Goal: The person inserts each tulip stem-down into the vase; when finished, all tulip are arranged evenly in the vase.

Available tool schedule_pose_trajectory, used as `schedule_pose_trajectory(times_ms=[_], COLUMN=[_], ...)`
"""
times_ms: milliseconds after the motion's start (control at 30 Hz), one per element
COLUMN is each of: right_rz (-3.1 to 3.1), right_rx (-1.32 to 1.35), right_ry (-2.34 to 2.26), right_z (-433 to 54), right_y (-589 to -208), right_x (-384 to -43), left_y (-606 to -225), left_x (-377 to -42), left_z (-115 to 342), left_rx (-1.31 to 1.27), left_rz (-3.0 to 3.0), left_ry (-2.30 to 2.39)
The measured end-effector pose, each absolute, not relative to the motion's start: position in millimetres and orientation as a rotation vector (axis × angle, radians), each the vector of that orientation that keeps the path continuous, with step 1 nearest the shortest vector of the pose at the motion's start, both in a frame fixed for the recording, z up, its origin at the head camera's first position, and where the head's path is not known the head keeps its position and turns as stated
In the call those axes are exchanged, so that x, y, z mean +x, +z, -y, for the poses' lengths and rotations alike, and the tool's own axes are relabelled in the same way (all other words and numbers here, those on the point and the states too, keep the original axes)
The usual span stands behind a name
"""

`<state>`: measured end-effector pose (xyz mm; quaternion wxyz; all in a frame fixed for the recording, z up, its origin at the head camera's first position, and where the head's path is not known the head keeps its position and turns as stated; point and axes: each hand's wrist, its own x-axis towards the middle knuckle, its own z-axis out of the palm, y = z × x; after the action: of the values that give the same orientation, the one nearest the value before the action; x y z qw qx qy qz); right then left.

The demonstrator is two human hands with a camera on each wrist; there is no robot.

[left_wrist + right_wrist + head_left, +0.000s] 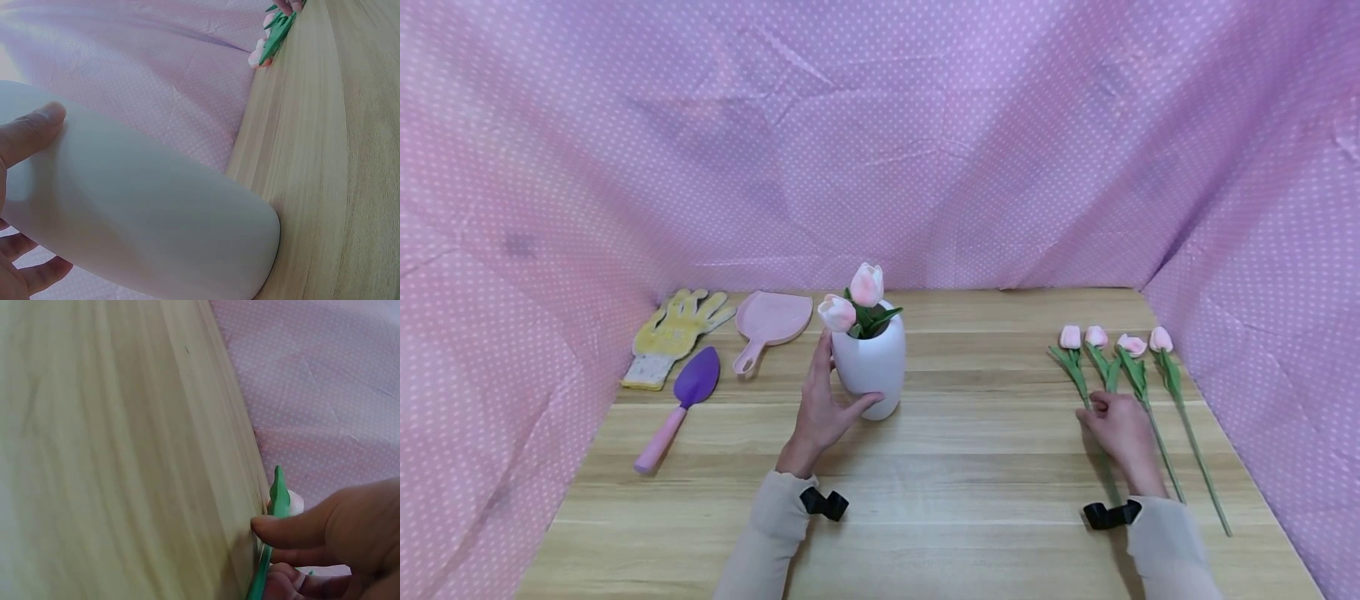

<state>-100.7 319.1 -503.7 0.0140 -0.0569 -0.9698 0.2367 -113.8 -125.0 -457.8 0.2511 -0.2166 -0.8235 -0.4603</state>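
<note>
A white vase (871, 367) stands on the wooden table with two pink-and-white tulips (867, 285) in its mouth. My left hand (822, 408) grips the vase from its left side, thumb across the front; the left wrist view shows the thumb (34, 131) on the white wall. At the right, several tulips lie side by side with their heads away from me. My right hand (1123, 429) pinches the stem of the leftmost tulip (1070, 337). In the right wrist view, the green stem (259, 575) runs between thumb and fingers.
At the left lie a yellow-and-white glove (670, 337), a pink dustpan (775, 317) and a trowel (697, 379) with a purple blade and pink handle. Pink dotted cloth (917, 150) hangs along the back and both sides of the table (970, 467).
</note>
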Motion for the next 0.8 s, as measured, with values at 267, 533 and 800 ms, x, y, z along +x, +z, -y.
schedule_pose_trajectory(times_ms=[267,533,800], right_rz=[3.052,3.089,3.043], right_rx=[-0.215,-0.257,-0.418], right_ry=[0.755,0.832,1.311], right_z=[-315.9,-319.1,-321.9], right_y=[-501.2,-501.4,-493.7], right_x=[-102.3,-105.9,-105.5], left_y=[-457.3,-458.4,-457.2], left_x=[-113.5,-114.2,-112.4], left_z=[124.5,125.4,125.3], left_rx=[-0.576,-0.590,-0.578], left_rz=[2.251,2.244,2.261], left_ry=[-1.264,-1.255,-1.254])
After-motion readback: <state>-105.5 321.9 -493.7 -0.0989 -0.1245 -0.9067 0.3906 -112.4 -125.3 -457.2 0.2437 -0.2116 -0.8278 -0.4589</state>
